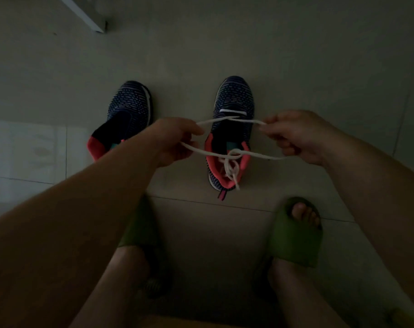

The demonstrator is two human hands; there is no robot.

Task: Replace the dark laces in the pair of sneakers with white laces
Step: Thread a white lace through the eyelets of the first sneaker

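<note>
Both hands hold the white lace (221, 154) in the air above the right-hand sneaker (232, 136): the left hand (177, 140) has its fingers curled round two runs of it in a pinching grip, and the right hand (293, 136) pinches the same two runs between thumb and bent fingers on the far side of that sneaker. Between the hands the lace forms a long flat loop, one run crossing over the sneaker's tongue, the other over its collar, where a small knot sits and a tangle of lace hangs toward the heel. That sneaker stands on the floor (296, 55) with a white bar of lace already across its lowest eyelets. The other sneaker (127, 114) stands to its left, well apart, and shows no lace that I can make out.

As a judgement, the risk lies in that knot: pulling the hands apart would tighten it and make it harder to undo, and the dangling tangle could snag on the collar or drag the threaded end out of the eyelets.

Light is poor throughout, so whether the lace in the hands joins the bar in the eyelets is probably so, not certain. The left forearm covers the heel of the other sneaker. No dark lace is visible. Nearer than the sneakers, two feet in green slippers (296, 235) are partly hidden by the arms.
</note>
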